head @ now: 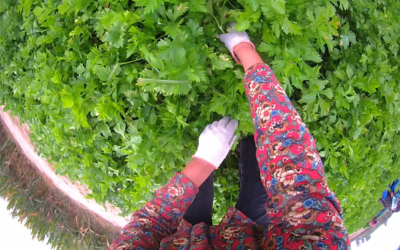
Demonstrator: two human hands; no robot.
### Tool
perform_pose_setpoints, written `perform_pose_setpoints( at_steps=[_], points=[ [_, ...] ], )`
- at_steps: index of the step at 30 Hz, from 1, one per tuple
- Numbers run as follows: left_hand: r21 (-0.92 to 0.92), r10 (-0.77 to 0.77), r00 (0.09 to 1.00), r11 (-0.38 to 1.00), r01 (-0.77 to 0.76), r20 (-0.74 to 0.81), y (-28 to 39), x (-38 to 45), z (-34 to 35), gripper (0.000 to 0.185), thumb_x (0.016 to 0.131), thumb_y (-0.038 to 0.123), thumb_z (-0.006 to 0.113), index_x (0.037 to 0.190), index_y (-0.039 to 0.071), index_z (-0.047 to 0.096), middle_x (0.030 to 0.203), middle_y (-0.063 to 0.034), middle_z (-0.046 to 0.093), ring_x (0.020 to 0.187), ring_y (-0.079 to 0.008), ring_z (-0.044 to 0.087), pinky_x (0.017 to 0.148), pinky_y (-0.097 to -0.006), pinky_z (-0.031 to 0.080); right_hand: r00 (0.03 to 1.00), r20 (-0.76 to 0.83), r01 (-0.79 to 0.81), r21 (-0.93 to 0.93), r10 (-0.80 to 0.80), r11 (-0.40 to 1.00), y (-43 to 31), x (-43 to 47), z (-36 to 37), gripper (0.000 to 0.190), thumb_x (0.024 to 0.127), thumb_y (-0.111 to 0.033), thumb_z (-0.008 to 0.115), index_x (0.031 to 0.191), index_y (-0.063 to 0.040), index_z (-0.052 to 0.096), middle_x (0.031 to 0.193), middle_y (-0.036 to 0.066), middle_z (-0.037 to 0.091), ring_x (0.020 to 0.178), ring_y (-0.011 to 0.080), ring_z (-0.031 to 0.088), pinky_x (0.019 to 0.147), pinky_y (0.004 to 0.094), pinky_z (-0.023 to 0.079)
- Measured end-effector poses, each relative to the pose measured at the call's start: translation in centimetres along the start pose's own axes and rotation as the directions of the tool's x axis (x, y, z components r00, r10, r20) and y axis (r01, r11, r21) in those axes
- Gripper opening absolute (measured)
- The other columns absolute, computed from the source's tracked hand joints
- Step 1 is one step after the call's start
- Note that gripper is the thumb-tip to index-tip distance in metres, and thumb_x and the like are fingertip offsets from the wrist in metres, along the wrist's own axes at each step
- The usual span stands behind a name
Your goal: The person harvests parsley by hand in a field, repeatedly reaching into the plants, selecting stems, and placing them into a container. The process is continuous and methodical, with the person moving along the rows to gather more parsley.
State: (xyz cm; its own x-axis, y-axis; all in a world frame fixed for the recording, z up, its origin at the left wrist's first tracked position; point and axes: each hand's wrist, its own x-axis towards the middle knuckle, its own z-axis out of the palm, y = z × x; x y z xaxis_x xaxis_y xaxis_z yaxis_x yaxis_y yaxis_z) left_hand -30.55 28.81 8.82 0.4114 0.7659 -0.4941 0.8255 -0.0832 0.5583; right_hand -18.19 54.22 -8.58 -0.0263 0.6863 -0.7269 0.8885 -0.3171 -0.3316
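Observation:
Dense leafy green plants [114, 73], which look like celery, spread in front of me. My left hand [216, 140], in a white knitted glove, lies low over the leaves near my legs, its fingers extended and close together, with nothing seen in it. Farther out, my right hand [234, 40], also in a white glove, reaches into the foliage by a thin pale stem [215, 20]. Leaves hide its fingertips, so whether it grips a stem cannot be told. A long pale-green stalk or blade [163, 81] lies across the leaves left of my right arm.
A bare dirt path [42, 169] curves along the plot at the left, with tall grassy vegetation [30, 193] beyond it. Other people [391, 196] in blue and dark clothing appear small at the far right edge. My dark-trousered legs [252, 179] stand among the plants.

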Motion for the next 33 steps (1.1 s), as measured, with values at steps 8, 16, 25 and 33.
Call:
perform_pose_setpoints(
  at_steps=[8,16,25,33],
  points=[
    [0.014,0.073,0.997,0.997,-0.073,-0.004,0.8,0.6,-0.7,0.041,0.084,0.02,0.07,0.123,0.014,0.058,0.125,-0.01,0.061,0.104,-0.0326,0.064,0.086,-0.0452,0.055,0.985,-0.152,-0.011,0.39,0.076,0.921,4.2,-6.2,-1.4,0.057,0.084,-0.05,0.066,0.114,-0.002,0.07,0.112,0.025,0.069,0.107,0.0412,0.064,0.097,0.0442,0.049],
    [0.042,0.048,0.998,0.998,-0.047,-0.033,0.8,0.9,-1.5,0.038,0.085,0.018,0.07,0.121,0.011,0.061,0.123,-0.0136,0.063,0.104,-0.0356,0.064,0.088,-0.0457,0.054,0.981,-0.138,-0.06,0.465,0.139,0.883,3.8,-14.0,-2.4,0.07,0.087,-0.064,0.064,0.105,0.004,0.068,0.094,0.024,0.071,0.091,0.0389,0.067,0.085,0.0431,0.052],
    [0.118,0.064,0.982,0.992,-0.043,-0.178,0.3,2.4,-4.4,0.026,0.085,0.016,0.07,0.111,0.013,0.067,0.116,-0.0134,0.069,0.101,-0.0339,0.068,0.087,-0.0424,0.056,0.706,-0.681,0.331,0.075,-0.194,0.941,11.9,-31.7,1.2,0.024,0.1,-0.02,0.061,0.116,-0.005,0.071,0.095,0.009,0.073,0.082,0.0233,0.068,0.075,0.0373,0.051],
    [0.238,0.052,0.97,0.971,0.006,-0.238,0.1,4.7,-8.7,0.018,0.086,0.016,0.071,0.104,0.016,0.07,0.11,-0.0091,0.07,0.1,-0.0309,0.066,0.087,-0.0425,0.053,0.887,-0.089,-0.258,0.719,0.454,0.645,18.3,-36.7,13.2,0.035,0.092,-0.027,0.064,0.116,-0.002,0.066,0.099,0.014,0.074,0.091,0.0321,0.07,0.085,0.039,0.054]
  ],
)
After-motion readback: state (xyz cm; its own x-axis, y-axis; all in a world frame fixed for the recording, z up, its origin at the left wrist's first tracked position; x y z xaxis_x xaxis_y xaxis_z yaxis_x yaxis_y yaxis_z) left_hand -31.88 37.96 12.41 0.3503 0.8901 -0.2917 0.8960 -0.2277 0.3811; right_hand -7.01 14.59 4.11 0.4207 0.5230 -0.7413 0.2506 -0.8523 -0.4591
